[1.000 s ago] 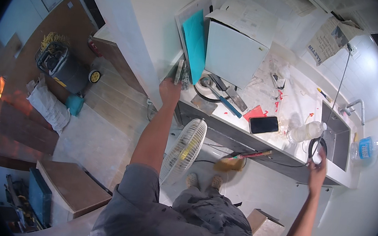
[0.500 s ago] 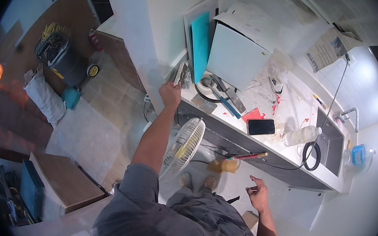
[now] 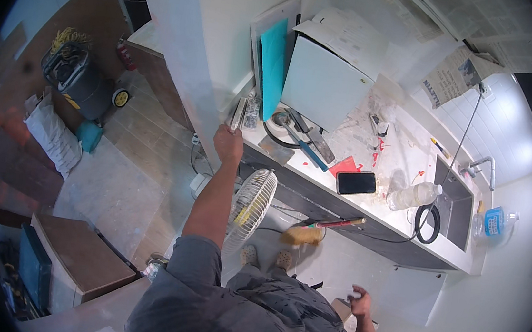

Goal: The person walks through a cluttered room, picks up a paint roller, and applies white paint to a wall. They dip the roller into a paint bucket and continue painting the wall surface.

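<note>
My left hand reaches out to the wall's corner at the left end of the white counter. Its fingers are closed on a narrow, pale, flat tool seen nearly edge-on; its exact kind does not show. Right beside that tool, a small clear package rests on the counter. My right hand hangs low on the right, away from the counter, with nothing in it and its fingers loosely bent and apart. Below my left forearm stands a white fan.
On the counter lie a blue-handled tool, a trowel, a phone and a plastic bottle. A white box and a turquoise sheet stand behind. A sink is at right, a grey bin at far left.
My left hand and its tool have shifted slightly left and down along the wall corner. My right hand has dropped lower. The whole view has tilted a little.
</note>
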A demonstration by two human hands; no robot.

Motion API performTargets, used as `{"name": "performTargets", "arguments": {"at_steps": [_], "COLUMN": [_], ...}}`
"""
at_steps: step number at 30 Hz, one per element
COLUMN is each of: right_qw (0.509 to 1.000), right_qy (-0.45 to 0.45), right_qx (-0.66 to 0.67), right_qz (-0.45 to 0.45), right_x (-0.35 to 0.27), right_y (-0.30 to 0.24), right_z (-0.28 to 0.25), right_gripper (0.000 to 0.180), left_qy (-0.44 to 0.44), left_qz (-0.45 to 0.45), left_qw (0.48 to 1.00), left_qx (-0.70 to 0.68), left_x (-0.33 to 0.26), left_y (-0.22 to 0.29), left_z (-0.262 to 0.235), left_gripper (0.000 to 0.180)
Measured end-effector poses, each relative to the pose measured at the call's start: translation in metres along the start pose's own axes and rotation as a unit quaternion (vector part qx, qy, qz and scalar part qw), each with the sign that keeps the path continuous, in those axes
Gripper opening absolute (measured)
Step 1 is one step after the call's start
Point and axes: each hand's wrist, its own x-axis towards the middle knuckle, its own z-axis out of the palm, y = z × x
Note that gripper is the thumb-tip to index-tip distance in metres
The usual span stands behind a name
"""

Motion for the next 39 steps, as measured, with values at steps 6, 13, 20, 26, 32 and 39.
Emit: {"name": "performTargets", "arguments": {"at_steps": [6,13,20,26,32,39], "right_qw": [0.914,0.920,0.970,0.968,0.970,0.985], "right_qy": [-0.086,-0.054,-0.054,-0.097,-0.141,-0.125], "right_qx": [0.167,0.275,0.214,0.189,0.156,0.118], "right_qz": [0.359,0.272,0.102,0.137,0.122,0.011], "right_x": [-0.079,-0.083,0.003,0.010,0.020,0.058], "right_y": [0.062,0.071,-0.013,-0.057,-0.022,-0.032], "right_z": [-0.004,0.011,-0.010,-0.027,0.001,0.021], "right_gripper": [0.050,0.044,0.045,0.044,0.047,0.045], "left_qy": [0.025,-0.051,-0.075,0.001,-0.013,-0.147], "left_qz": [0.064,0.117,0.063,0.078,0.176,0.038], "left_qw": [0.996,0.982,0.976,0.993,0.984,0.892], "left_qx": [-0.063,0.138,0.192,0.090,-0.034,-0.425], "left_x": [0.024,-0.017,0.001,-0.020,-0.070,-0.155], "left_y": [-0.007,0.017,0.012,0.041,0.047,0.064], "left_z": [0.001,0.016,0.041,0.001,-0.094,-0.172], "left_gripper": [0.031,0.047,0.047,0.051,0.052,0.040]}}
